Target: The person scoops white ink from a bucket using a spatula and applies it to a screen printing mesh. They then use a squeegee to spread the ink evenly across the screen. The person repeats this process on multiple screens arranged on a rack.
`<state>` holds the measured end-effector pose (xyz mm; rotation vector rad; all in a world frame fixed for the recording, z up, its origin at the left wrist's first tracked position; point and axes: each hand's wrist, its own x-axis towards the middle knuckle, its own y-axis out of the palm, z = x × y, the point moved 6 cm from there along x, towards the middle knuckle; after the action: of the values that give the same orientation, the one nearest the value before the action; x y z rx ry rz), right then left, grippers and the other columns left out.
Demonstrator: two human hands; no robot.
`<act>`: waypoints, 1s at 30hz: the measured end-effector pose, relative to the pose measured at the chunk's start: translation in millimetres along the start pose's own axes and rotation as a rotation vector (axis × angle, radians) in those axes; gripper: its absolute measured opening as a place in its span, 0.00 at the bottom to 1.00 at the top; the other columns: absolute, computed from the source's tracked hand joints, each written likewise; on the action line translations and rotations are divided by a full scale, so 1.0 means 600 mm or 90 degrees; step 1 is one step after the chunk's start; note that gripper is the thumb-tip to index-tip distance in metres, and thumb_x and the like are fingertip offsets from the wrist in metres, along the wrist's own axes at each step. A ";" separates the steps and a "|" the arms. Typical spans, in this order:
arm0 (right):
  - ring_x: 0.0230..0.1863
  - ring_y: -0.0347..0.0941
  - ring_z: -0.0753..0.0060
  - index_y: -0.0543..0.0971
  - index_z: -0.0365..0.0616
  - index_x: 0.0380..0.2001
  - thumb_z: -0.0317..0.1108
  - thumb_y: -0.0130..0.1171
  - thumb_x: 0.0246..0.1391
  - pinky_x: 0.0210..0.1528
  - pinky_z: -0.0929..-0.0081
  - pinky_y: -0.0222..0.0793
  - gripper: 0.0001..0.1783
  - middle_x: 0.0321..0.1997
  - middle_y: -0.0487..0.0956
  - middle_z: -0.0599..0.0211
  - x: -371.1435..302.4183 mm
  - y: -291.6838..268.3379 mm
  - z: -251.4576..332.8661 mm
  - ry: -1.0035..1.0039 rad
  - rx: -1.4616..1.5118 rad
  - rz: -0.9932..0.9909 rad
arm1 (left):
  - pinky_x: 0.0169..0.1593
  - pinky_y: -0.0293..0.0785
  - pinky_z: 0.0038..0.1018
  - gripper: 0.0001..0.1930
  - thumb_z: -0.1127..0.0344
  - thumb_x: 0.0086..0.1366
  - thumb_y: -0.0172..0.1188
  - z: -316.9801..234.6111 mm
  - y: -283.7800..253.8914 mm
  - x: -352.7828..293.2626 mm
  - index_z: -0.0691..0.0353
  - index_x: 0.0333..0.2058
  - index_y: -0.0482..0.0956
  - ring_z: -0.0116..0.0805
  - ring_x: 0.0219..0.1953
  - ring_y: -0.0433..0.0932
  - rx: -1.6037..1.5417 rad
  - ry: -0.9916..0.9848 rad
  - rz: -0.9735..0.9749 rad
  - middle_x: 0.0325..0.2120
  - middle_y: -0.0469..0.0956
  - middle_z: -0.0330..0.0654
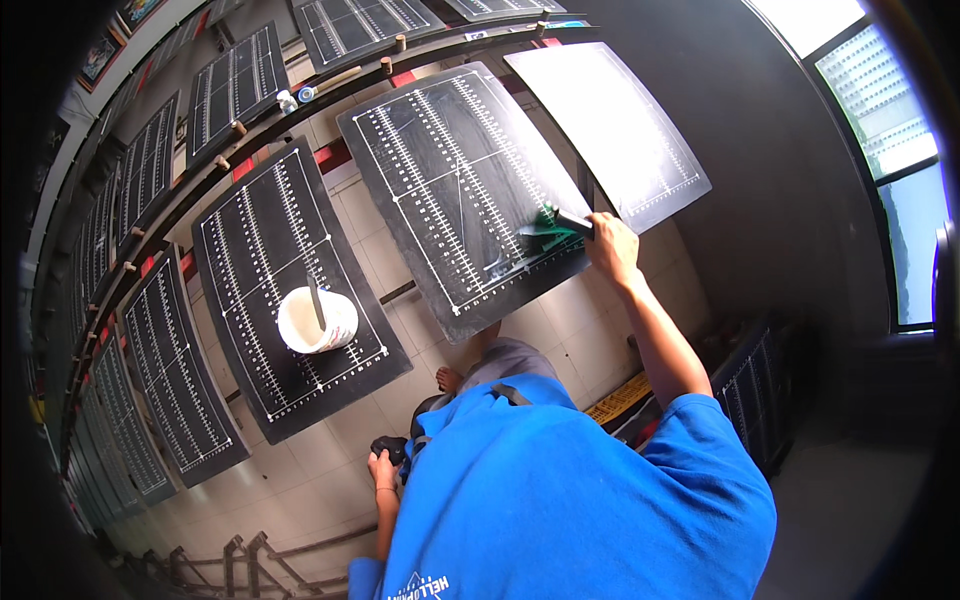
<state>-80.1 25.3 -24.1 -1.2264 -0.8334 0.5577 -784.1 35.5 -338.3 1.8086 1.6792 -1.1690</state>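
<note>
Likely squeegee [570, 221] gripped, left of right hand [612, 247]

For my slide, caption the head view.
Right hand holding a black-handled green tool over a white-marked black board; round white bucket at left.

Workshop; long rows of ruled boards [468, 200]

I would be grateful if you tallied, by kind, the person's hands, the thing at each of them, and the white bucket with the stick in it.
Hands, right hand and left hand: 2
Black-handled tool in the right: 1
Black object at the left, kind unclear: 1
White bucket: 1
Dark stick: 1
Total: 6
</note>
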 end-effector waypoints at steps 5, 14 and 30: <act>0.39 0.81 0.51 0.81 0.43 0.35 0.30 0.62 0.44 0.40 0.57 0.77 0.11 0.36 0.80 0.53 -0.013 0.042 0.017 0.085 -0.074 0.038 | 0.37 0.83 0.45 0.13 0.67 0.69 0.53 -0.013 -0.009 0.012 0.58 0.51 0.73 0.46 0.43 0.81 -0.027 0.016 0.026 0.45 0.78 0.47; 0.38 0.81 0.41 0.81 0.34 0.30 0.31 0.57 0.46 0.40 0.52 0.80 0.11 0.39 0.79 0.44 -0.085 0.063 0.360 0.089 0.125 0.219 | 0.41 0.81 0.39 0.11 0.71 0.66 0.54 0.043 -0.015 0.008 0.65 0.46 0.76 0.41 0.39 0.81 0.008 0.082 0.093 0.39 0.81 0.44; 0.54 0.75 0.57 0.78 0.47 0.52 0.28 0.67 0.43 0.52 0.64 0.75 0.28 0.51 0.78 0.65 -0.120 0.032 0.276 -0.205 0.110 0.135 | 0.38 0.77 0.31 0.07 0.70 0.64 0.57 0.074 -0.025 -0.029 0.62 0.40 0.80 0.32 0.36 0.79 0.047 0.035 -0.029 0.32 0.81 0.39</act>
<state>-254.9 72.3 -41.7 -1.0869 -0.9075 0.9991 -810.3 -6.6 -346.0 1.8710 1.7377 -1.2266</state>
